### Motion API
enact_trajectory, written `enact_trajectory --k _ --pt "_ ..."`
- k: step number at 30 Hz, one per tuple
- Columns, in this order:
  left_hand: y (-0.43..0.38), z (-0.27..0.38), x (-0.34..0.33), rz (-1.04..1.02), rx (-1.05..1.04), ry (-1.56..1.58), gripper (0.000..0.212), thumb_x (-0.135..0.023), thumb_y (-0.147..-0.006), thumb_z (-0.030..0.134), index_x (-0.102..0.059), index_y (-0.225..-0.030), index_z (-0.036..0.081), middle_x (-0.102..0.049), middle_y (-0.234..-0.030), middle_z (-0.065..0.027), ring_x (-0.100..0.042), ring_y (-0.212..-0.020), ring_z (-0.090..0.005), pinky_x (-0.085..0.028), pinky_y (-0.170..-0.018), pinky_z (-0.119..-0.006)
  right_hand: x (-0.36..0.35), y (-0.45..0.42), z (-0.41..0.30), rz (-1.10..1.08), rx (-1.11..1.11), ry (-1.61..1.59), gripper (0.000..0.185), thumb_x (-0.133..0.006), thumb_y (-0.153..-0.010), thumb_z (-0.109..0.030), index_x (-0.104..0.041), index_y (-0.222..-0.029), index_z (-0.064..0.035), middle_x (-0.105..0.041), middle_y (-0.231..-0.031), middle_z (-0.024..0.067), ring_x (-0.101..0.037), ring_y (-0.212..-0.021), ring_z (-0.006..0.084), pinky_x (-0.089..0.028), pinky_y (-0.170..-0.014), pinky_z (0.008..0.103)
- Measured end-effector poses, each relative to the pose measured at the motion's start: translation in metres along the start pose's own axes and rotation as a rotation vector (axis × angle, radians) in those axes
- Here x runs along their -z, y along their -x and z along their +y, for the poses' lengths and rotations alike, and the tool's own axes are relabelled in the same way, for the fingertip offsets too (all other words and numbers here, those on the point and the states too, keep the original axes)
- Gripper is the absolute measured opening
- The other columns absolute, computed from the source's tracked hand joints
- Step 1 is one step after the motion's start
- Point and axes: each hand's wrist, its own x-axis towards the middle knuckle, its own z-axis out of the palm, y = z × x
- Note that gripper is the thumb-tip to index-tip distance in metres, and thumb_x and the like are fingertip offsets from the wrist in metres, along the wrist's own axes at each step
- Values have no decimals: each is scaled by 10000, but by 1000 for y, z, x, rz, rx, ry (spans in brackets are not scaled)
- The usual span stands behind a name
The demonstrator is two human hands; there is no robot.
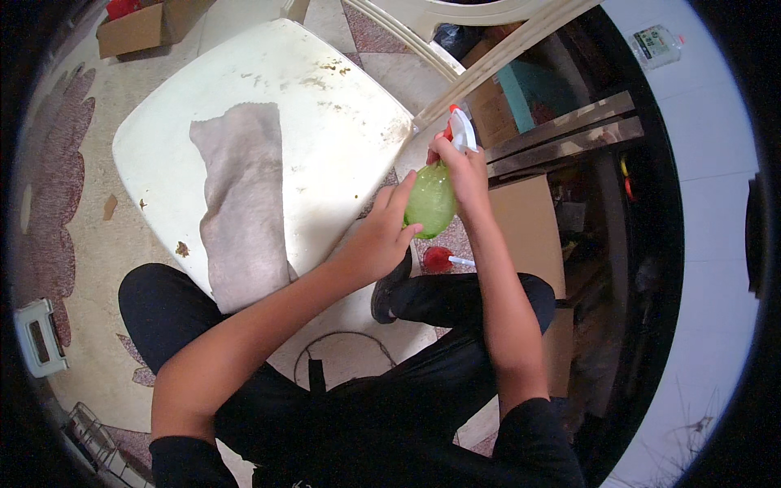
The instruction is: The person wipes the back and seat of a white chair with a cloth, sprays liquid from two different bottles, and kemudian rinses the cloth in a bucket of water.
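A spray bottle with a translucent green body (431, 204) and a white and red trigger head (464, 129) is held up to the right of the white chair seat (329, 152). My right hand (464, 174) is wrapped around its neck, fingers at the red trigger. My left hand (390, 222) holds the bottle body from the left side, with the thumb low on it. A wrinkled grey cloth (244, 195) lies lengthwise on the seat, its near end by my knee. Brown stains (323, 79) mark the seat's far part and edges.
Beyond the seat are the chair's backrest rails (500, 67). A cardboard box (131, 33) stands at the far left, a white step stool (39, 338) at the left. A red round object with a white stick (438, 259) lies below the bottle. A clear plastic bottle (656, 47) is far right.
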Motion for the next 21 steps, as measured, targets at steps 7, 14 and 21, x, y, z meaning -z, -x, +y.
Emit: enact_trajectory --k 7,14,21 --pt "-6 12 6 -22 -28 103 838 -634 -879 85 -74 -1497 4 -364 -1404 -273 -430 -1291 -316 -441 -1022 -399 4 -2 -19 70 121 56 162 -643 -804 -164 -605 -876 -23 -617 -807 46 -588 -717 113 -440 -679 246" --pt "-5 31 26 89 -77 35 647 -637 -845 126 -334 -1372 -96 -523 -1189 -278 -543 -1101 -388 -412 -985 -400 12 -7 -26 97 260 62 180 -697 -792 -129 -587 -885 -21 -572 -821 2 -519 -739 77 -418 -698 230" --pt "0 56 97 208 -130 -231 424 -631 -847 158 -529 -1209 -38 -556 -1127 -192 -572 -1025 -322 -458 -927 -385 25 -6 -38 85 306 168 160 -691 -816 -115 -585 -897 -25 -571 -837 8 -558 -785 92 -427 -718 228"
